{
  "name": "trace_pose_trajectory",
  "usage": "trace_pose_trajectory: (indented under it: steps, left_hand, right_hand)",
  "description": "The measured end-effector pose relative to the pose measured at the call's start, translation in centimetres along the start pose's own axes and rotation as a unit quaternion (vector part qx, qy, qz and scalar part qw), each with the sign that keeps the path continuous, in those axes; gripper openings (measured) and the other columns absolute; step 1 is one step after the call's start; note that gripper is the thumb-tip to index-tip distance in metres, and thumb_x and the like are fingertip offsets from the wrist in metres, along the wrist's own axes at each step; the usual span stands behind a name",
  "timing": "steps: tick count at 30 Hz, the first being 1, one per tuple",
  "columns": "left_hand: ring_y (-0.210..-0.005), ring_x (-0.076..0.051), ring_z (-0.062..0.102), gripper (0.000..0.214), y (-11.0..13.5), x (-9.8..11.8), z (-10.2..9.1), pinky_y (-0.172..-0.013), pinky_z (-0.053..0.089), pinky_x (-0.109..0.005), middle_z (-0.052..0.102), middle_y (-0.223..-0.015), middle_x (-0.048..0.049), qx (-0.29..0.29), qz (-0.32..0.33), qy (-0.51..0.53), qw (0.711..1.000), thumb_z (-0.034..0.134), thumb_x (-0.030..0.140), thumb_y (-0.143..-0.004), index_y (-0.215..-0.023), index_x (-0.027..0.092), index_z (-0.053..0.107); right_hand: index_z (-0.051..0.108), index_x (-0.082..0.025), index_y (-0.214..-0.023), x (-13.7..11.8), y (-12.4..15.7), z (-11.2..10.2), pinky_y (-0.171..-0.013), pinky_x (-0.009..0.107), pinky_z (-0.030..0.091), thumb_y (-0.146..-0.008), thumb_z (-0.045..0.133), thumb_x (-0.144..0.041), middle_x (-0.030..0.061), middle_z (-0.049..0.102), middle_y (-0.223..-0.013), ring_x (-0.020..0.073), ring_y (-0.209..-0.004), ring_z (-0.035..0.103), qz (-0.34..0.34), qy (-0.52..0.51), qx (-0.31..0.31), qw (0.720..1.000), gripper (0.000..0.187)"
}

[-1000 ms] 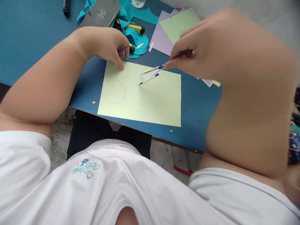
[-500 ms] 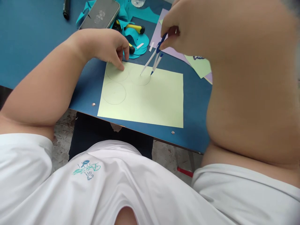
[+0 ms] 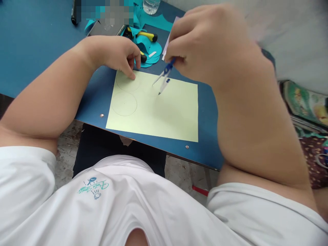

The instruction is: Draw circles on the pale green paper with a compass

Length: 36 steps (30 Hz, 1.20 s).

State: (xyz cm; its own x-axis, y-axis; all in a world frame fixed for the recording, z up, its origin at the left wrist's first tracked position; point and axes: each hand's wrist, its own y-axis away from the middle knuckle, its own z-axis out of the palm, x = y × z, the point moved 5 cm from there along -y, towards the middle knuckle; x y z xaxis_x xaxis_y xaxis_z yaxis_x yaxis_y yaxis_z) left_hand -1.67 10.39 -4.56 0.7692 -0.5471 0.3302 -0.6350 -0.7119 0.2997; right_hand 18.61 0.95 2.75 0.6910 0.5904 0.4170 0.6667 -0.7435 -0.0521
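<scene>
A sheet of pale green paper [image 3: 176, 114] lies on the blue table, with two pencil-drawn circles along its left side and a faint arc near its upper middle. My left hand [image 3: 116, 51] rests at the sheet's upper left edge, thumb on the paper over the upper circle, fingers bent and apart from the thumb. The top of a blue and white drawing compass [image 3: 166, 71] is pinched in my right hand [image 3: 200, 44]. Its legs are spread and tilted, the tips at the faint arc. Part of the compass handle is hidden by my fingers.
Beyond my left hand lie teal paper pieces [image 3: 155, 49], yellow and black cutters [image 3: 148, 36] and a partly blurred phone [image 3: 98, 30]. A clear cup [image 3: 151, 6] stands farther back, with a black marker [image 3: 74, 15] to the left. The table's front edge is close to my body.
My right hand has turned and come lower, swinging the compass's drawing leg down and left around its point. The left hand stays on the sheet. The view has shifted slightly.
</scene>
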Motion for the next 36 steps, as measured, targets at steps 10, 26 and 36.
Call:
trace_pose_trajectory:
  steps: [10, 26, 36]
  left_hand:
    - [-0.104, -0.028, 0.074, 0.078, 0.1, 0.3, -0.1, -0.095, 0.049, -0.04, 0.087, -0.133, -0.0131, 0.001, 0.002, 0.0, 1.0, 0.085, 0.061, -0.093, -0.158, 0.017, 0.087]
    - [-0.114, -0.024, 0.075, 0.132, 0.1, 0.2, -0.3, -0.094, 0.042, -0.041, 0.091, -0.13, -0.0164, 0.013, -0.018, -0.007, 1.0, 0.083, 0.11, -0.067, -0.158, 0.013, 0.09]
    - [-0.1, -0.025, 0.069, 0.091, 0.4, 0.1, -0.3, -0.095, 0.045, -0.04, 0.083, -0.122, -0.0118, 0.005, 0.005, -0.004, 1.0, 0.079, 0.07, -0.084, -0.156, 0.015, 0.086]
  right_hand:
    - [0.078, -0.026, -0.1, -0.4, 1.5, 2.1, -0.074, 0.043, 0.044, -0.12, 0.068, -0.038, 0.013, 0.084, -0.103, 0.0302, -0.093, 0.066, 0.044, -0.175, -0.082, 0.98, 0.026]
    - [0.066, -0.026, -0.076, -3.6, 8.3, 8.0, -0.064, 0.043, 0.04, -0.115, 0.081, -0.068, 0.0053, 0.063, -0.067, 0.0228, -0.061, 0.057, 0.122, -0.324, -0.269, 0.899, 0.059]
    - [0.079, -0.03, -0.1, -0.5, 7.2, 4.7, -0.081, 0.046, 0.063, -0.111, 0.095, -0.052, 0.0075, 0.086, -0.094, 0.0297, -0.088, 0.079, 0.19, -0.458, 0.014, 0.868, 0.029]
